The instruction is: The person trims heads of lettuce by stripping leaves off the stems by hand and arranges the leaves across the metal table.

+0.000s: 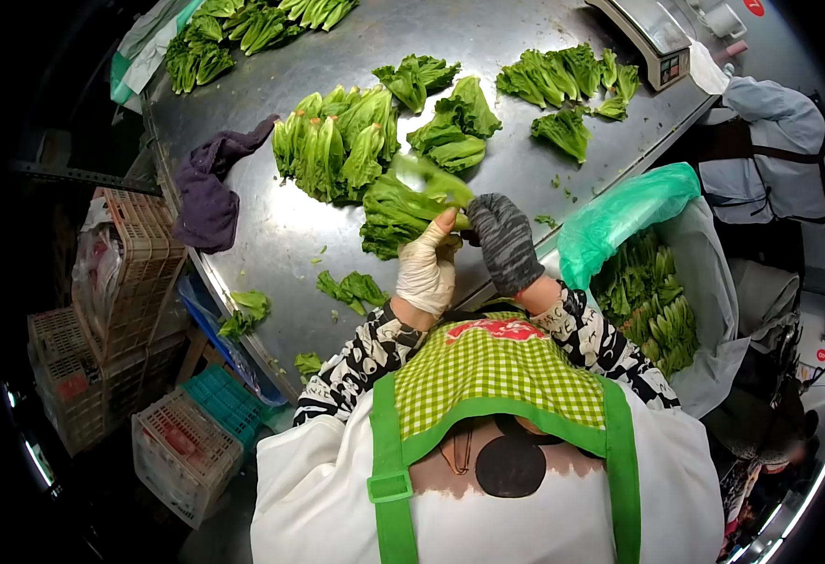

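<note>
My left hand [426, 271], in a white glove, is closed around the base of a head of lettuce [395, 218], thumb on top. The leaves point left over the metal table, and one upper leaf is blurred by motion. My right hand [506, 246], in a dark grey striped knit glove, is curled against the stem end of this lettuce; its fingertips are mostly hidden. Just beyond, a row of lettuce heads [332, 141] lies packed together. Loose lettuce leaves [457, 127] are heaped beside the row, and a torn leaf [351, 289] lies left of my left hand.
Right of me stands a lined bin [713, 282] holding lettuce, with a green plastic bag [624, 216] over its rim. A scale [652, 42] sits at the table's far right. A purple cloth [215, 183] hangs over the left edge, near stacked crates [140, 273]. Another person [774, 150] is at right.
</note>
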Action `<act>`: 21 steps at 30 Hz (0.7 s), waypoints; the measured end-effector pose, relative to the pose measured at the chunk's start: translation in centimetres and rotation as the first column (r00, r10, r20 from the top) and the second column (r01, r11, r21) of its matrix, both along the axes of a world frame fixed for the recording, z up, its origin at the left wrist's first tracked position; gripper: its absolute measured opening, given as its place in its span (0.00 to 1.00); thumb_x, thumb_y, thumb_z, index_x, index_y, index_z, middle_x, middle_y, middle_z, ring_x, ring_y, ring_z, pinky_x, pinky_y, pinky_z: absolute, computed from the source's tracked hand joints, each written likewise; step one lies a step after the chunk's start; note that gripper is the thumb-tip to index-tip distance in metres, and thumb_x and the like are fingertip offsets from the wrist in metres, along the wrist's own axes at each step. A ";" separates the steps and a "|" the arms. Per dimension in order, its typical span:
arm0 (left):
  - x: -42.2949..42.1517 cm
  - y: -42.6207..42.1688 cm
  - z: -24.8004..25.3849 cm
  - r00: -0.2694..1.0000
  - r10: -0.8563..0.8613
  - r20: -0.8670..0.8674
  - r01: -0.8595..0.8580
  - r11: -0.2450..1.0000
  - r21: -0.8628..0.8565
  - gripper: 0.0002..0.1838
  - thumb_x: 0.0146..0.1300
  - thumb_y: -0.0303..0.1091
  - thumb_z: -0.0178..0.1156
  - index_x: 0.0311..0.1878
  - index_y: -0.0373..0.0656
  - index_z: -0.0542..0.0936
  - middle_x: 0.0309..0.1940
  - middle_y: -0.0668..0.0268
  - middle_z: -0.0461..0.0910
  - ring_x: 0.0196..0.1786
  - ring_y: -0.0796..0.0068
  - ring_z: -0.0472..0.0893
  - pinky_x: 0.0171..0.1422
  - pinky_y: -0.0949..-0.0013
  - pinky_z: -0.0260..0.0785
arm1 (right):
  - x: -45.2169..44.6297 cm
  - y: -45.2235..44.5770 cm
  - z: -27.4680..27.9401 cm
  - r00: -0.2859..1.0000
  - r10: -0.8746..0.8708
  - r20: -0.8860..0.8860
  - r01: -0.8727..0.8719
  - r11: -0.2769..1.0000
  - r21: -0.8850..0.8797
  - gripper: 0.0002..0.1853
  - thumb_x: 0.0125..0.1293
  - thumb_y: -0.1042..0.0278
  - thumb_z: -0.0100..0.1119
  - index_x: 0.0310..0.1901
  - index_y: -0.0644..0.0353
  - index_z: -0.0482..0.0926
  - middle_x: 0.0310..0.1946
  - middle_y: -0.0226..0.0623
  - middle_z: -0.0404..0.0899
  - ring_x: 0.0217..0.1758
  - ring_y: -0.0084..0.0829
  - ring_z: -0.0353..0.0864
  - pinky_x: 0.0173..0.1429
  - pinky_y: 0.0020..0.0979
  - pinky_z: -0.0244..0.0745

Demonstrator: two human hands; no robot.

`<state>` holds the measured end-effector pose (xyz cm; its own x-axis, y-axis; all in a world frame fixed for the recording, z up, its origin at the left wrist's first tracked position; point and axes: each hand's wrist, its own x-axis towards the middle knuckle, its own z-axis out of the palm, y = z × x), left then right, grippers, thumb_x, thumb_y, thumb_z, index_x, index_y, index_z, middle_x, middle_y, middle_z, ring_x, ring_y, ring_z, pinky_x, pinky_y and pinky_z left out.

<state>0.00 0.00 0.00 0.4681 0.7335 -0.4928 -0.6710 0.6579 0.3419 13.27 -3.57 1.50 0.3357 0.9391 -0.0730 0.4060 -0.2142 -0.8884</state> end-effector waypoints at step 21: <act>-1.8 0.6 0.1 0.992 0.019 0.124 -0.027 0.997 0.067 0.26 0.64 0.22 0.59 0.64 0.42 0.66 0.56 0.56 0.75 0.57 0.65 0.77 0.61 0.62 0.72 | 0.7 0.0 3.3 0.969 0.222 -0.110 -0.221 0.975 0.024 0.19 0.64 0.68 0.60 0.54 0.66 0.77 0.41 0.48 0.81 0.38 0.31 0.82 0.44 0.31 0.78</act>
<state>-1.83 0.62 0.10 0.5045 0.7749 -0.3807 -0.7255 0.6196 0.2996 13.96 -3.61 4.79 0.1099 0.9902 -0.0867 0.3410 -0.1195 -0.9324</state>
